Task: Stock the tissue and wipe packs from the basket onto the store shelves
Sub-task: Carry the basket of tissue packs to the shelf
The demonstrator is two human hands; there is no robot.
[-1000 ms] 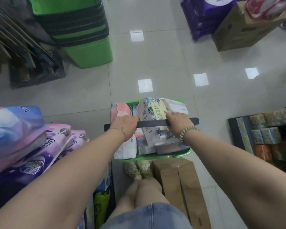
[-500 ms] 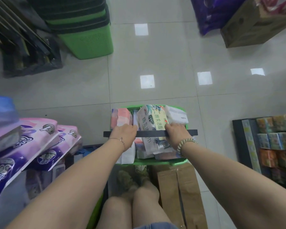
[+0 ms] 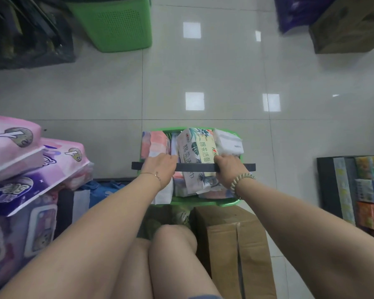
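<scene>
A green basket point(image 3: 194, 201) hangs in front of my knees, full of upright tissue and wipe packs. A leaf-printed pack point(image 3: 200, 151) stands in its middle, a pink pack point(image 3: 158, 143) at the left and a white pack point(image 3: 229, 142) at the right. A black handle point(image 3: 194, 167) crosses the basket. My left hand point(image 3: 160, 167) is closed on the handle's left part. My right hand point(image 3: 228, 168) is closed on its right part.
Pink and purple bulk packs point(image 3: 26, 160) are stacked at my left. A brown carton point(image 3: 235, 244) sits just under the basket. A low shelf of small coloured packs point(image 3: 367, 190) is at the right. Stacked green baskets point(image 3: 117, 22) and another carton point(image 3: 350, 26) stand across the tiled floor.
The view has tilted further down and the basket sits lower over the carton; my knees have come up into view. Both hands keep their grip on the handle.
</scene>
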